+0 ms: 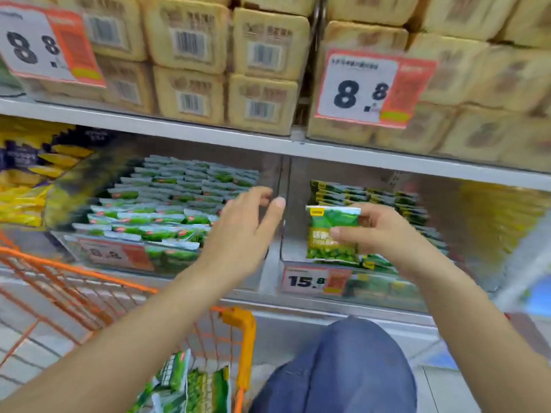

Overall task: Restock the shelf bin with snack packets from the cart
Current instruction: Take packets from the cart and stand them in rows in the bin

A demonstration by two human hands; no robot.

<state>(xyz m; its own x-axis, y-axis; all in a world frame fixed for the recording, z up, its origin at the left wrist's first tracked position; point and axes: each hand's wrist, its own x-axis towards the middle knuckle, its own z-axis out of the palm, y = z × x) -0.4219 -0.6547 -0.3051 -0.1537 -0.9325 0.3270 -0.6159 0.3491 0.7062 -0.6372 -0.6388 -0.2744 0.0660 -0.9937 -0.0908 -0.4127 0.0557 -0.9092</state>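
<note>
My right hand (384, 234) pinches a green snack packet (325, 234) upright, in front of the right clear shelf bin (298, 257) that holds several like packets (387, 201). My left hand (247, 228) hovers with relaxed fingers in front of the divider between the two bins and holds nothing. The left bin (68, 239) is stacked with several green-and-white packets (167, 201). More green packets (193, 386) lie in the orange cart (241, 329) at the bottom.
An upper shelf (208, 135) carries beige packs (262, 73) and two 8.8 price cards. A 15.8 price tag (313, 281) hangs on the right bin's front. Yellow bags (26, 180) sit at left. My blue-trousered knee (351, 362) is beside the cart.
</note>
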